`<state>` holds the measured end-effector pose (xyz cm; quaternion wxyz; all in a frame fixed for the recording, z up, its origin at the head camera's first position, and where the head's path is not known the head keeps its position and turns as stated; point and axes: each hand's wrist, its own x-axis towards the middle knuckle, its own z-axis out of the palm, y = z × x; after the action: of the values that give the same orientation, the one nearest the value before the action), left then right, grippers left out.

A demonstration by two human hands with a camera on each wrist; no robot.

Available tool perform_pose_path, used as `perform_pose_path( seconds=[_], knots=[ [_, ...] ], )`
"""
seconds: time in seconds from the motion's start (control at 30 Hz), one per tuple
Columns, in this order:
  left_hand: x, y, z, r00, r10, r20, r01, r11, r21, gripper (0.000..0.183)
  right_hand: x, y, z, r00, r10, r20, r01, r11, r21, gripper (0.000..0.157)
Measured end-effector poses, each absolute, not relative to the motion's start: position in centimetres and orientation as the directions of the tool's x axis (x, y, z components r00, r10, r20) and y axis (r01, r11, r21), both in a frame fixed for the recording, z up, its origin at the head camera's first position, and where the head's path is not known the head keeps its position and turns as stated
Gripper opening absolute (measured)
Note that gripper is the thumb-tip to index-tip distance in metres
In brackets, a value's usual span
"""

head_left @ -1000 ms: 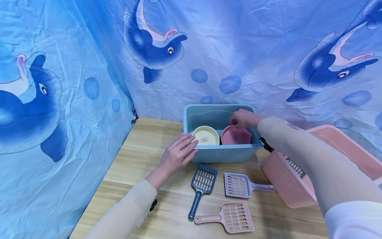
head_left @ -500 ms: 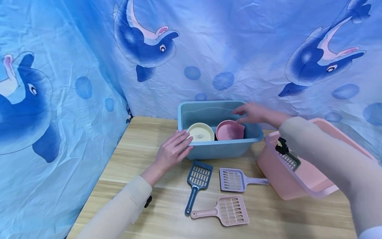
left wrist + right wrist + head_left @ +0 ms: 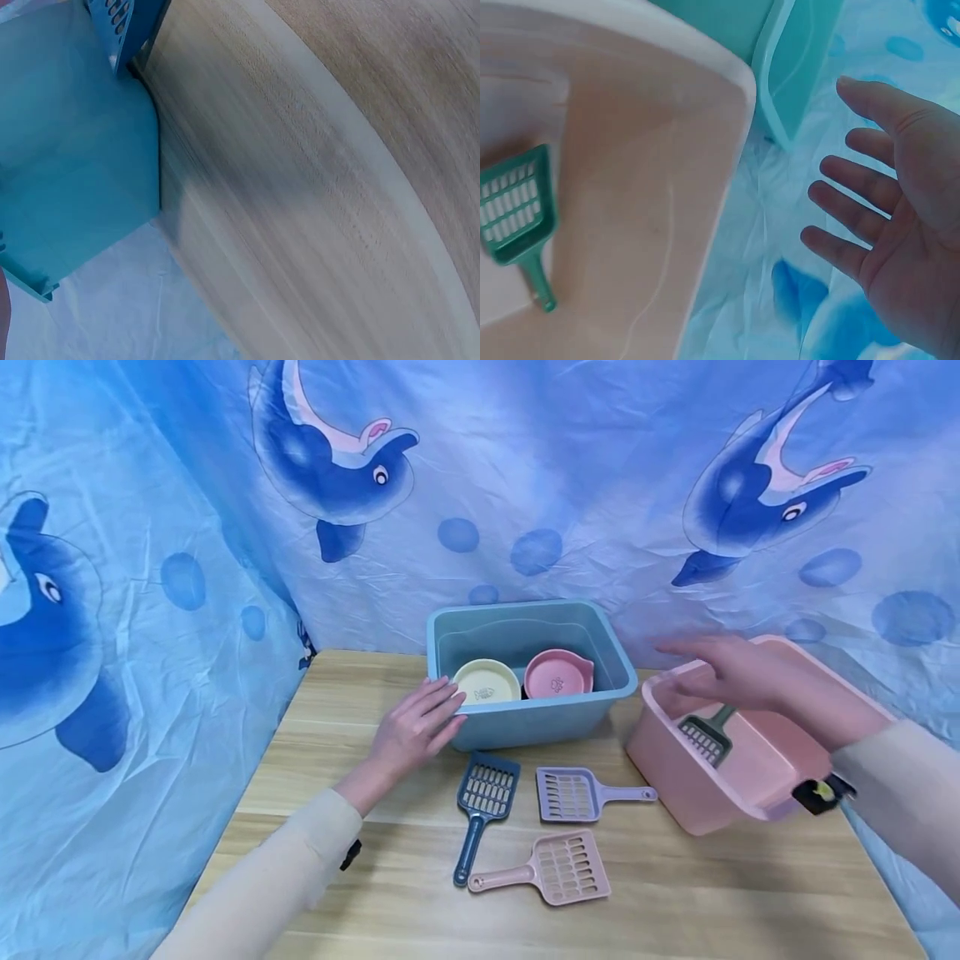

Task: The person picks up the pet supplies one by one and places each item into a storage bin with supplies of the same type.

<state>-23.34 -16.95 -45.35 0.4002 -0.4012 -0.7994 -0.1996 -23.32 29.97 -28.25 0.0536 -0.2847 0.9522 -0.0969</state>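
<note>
My left hand (image 3: 405,727) rests its straight fingers on the front left rim of a light blue bin (image 3: 532,728). Inside that bin sit a cream bowl (image 3: 486,682) with a fish drawing and a pink bowl (image 3: 557,675) with a flower-like mark. Over the pink bin (image 3: 667,777) on the right, my right hand (image 3: 738,672) hovers with nothing in it. In the right wrist view its fingers (image 3: 847,214) are spread and loosely extended. A dark green litter scoop (image 3: 514,206) lies inside the pink bin.
On the wooden table (image 3: 360,902) in front of the blue bin lie a dark blue litter scoop (image 3: 487,787), a purple litter scoop (image 3: 573,795) and a pale pink litter scoop (image 3: 566,868). A blue dolphin-print curtain (image 3: 600,485) hangs behind and at the left.
My right hand has let go of the pink bowl in the blue bin and moved right, over the pink bin. The left hand stays at the blue bin's rim. The head view has shifted slightly.
</note>
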Motion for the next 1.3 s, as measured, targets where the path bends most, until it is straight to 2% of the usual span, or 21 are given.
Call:
perform_pose_path(
  seconds=[0.1,0.23,0.33,0.47,0.6,0.8,1.03,1.3],
  knots=[
    [-23.5,-16.9,-45.3,-0.362,0.488,0.794,0.807,0.590,0.006,0.037,-20.9,32.2,-28.8,-0.828,-0.559,0.044,-0.558,0.812,-0.171,0.060],
    [-23.7,-17.0,-45.1,-0.371,0.499,0.783,0.811,0.585,0.011,0.041,-18.7,35.0,-30.0,-0.772,-0.595,0.225,-0.628,0.770,-0.117,0.059],
    [-23.8,-17.0,-44.9,-0.374,0.506,0.777,0.812,0.584,0.011,0.037,-17.4,36.5,-30.8,-0.781,-0.557,0.283,-0.604,0.789,-0.111,0.060],
    [-23.8,-17.2,-44.6,-0.386,0.514,0.766,0.806,0.592,0.009,0.048,-15.9,38.0,-31.5,-0.829,-0.479,0.289,-0.530,0.838,-0.129,0.060],
    [-23.8,-17.2,-44.4,-0.396,0.520,0.756,0.799,0.602,0.005,0.060,-14.7,39.4,-32.2,-0.843,-0.443,0.304,-0.498,0.857,-0.132,0.058],
    [-23.7,-17.1,-44.2,-0.406,0.531,0.743,0.799,0.602,0.006,0.061,-13.3,40.5,-33.2,-0.884,-0.350,0.308,-0.416,0.892,-0.180,0.056],
    [-23.8,-17.4,-44.1,-0.394,0.547,0.739,0.809,0.587,-0.003,0.063,-12.5,41.1,-34.4,-0.902,-0.283,0.325,-0.367,0.900,-0.234,0.054],
    [-23.8,-17.5,-43.7,-0.392,0.562,0.728,0.815,0.580,-0.009,0.062,-11.6,42.3,-35.8,-0.900,-0.272,0.340,-0.342,0.925,-0.163,0.051]
  ],
)
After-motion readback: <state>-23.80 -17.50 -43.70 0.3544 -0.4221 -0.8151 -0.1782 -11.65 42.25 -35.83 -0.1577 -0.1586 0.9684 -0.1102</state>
